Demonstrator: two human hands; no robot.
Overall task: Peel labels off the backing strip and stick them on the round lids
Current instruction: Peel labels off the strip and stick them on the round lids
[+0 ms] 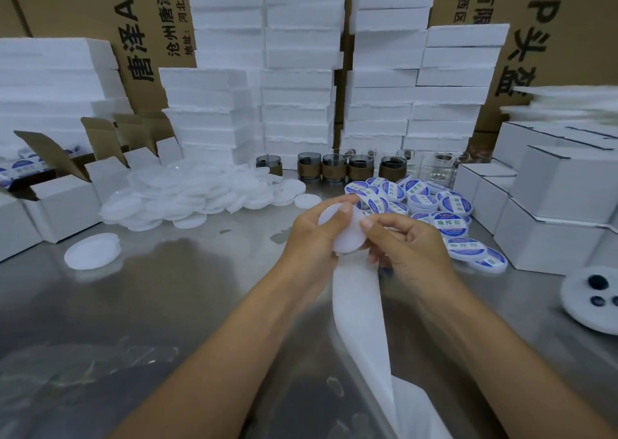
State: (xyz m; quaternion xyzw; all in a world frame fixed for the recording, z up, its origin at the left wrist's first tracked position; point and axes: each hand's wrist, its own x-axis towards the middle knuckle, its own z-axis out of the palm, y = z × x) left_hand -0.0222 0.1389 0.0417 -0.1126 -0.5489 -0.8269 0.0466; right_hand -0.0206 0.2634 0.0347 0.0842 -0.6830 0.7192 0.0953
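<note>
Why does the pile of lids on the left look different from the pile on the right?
The left pile is plain white lids with no labels; the right pile wears blue-and-white labels. The left pile spreads wider and sits by the open cartons; the right pile lies beside the closed white boxes. Both are round white lids heaped on the metal table.

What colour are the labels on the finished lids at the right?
The labels are blue and white; the head view shows them.

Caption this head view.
Left hand and right hand grip a white round lid, backing strip trailing toward the camera, labelled lids beyond.
</note>
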